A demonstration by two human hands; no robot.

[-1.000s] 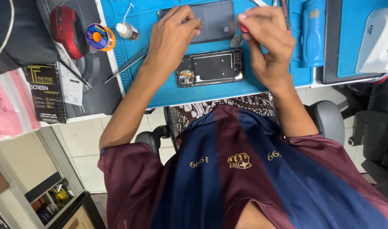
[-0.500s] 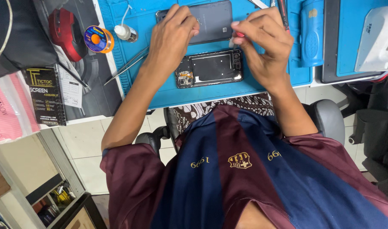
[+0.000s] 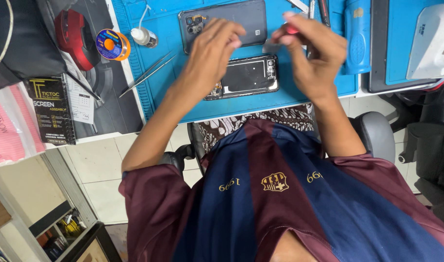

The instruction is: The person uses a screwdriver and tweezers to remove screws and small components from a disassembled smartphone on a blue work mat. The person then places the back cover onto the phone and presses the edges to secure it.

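Surface [image 3: 134,121]: white, carrying a blue work mat [image 3: 168,97].
Blue work mat: the landmark; everything below lies on it or beside it.
Grey back cover [image 3: 251,19]: at the mat's far middle, long axis left to right, camera cluster at its left end.
Opened phone [image 3: 248,75]: at the mat's near middle, parallel to the back cover, its camera end to the right.
Left hand [image 3: 212,53]: over the phone's left end, fingers curled and close together; whether it grips anything cannot be told.
Right hand [image 3: 311,53]: above the mat's right part, pinching a small red-tipped tool [image 3: 290,29].
Tweezers [image 3: 146,75]: on the mat's left part, lying diagonally.
Solder spool [image 3: 112,44]: just off the mat's left edge.
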